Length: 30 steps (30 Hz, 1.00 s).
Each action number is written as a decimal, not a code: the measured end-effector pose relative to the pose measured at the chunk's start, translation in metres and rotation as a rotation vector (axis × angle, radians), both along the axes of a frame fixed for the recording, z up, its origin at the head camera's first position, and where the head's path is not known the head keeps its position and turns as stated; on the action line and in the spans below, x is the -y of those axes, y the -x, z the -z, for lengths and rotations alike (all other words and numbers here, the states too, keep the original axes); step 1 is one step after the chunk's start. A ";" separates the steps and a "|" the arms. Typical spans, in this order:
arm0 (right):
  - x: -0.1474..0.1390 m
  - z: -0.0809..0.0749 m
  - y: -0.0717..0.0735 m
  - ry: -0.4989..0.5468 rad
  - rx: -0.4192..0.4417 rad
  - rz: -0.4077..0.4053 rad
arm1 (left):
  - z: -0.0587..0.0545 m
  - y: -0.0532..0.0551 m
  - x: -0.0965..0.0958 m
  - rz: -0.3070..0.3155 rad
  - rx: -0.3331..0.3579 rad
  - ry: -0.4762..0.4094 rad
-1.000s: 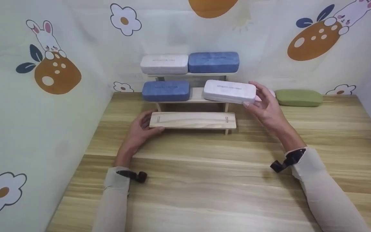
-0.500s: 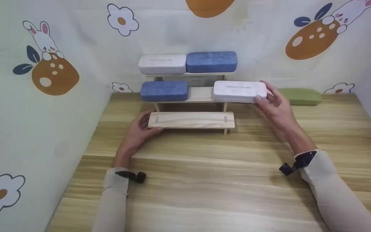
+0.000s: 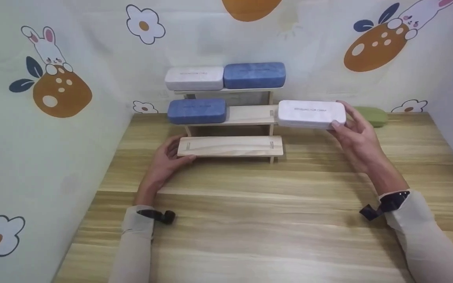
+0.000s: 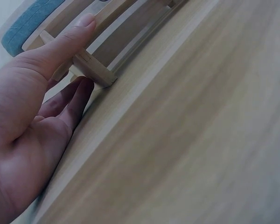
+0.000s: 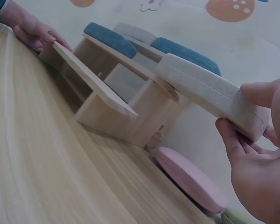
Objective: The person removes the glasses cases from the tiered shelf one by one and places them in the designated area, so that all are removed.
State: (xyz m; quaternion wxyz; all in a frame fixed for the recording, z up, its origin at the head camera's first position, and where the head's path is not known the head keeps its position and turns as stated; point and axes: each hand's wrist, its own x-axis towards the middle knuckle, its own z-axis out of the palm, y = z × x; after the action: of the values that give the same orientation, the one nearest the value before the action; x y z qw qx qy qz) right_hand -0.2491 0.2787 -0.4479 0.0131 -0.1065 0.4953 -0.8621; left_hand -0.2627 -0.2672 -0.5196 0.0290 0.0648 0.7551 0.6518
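A three-step wooden display rack point(image 3: 230, 147) stands against the back wall. My left hand point(image 3: 162, 163) grips the left end of its lowest step, thumb along the front edge and fingers behind. In my right hand point(image 3: 362, 143) is a white glasses case point(image 3: 311, 114), pinched at its right end between thumb and fingers. The case hangs in the air just off the right end of the middle step. A blue glasses case point(image 3: 197, 111) sits on that step's left half. On the top step, another white glasses case point(image 3: 194, 78) and a blue one point(image 3: 255, 75) lie side by side.
Behind my right hand, a green case point(image 3: 372, 116) lies on the wooden table point(image 3: 250, 220) by the wall. A pink case point(image 5: 191, 179) rests beside the rack in the right wrist view. Patterned walls close in the back and sides.
My right hand has moved the white glasses case rightward, off from over the middle step, and levelled it. The left hand keeps its place on the rack. The head view has shifted slightly.
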 end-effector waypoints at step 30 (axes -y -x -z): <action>-0.013 0.037 0.012 -0.234 0.126 0.022 | 0.000 0.000 -0.002 0.011 -0.002 -0.010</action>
State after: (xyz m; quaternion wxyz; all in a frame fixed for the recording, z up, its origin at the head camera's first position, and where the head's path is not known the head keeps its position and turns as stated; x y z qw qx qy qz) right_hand -0.2607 0.2914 -0.4850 0.0469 -0.0446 0.5917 -0.8036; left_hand -0.2624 -0.2653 -0.5195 0.0316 0.0700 0.7514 0.6553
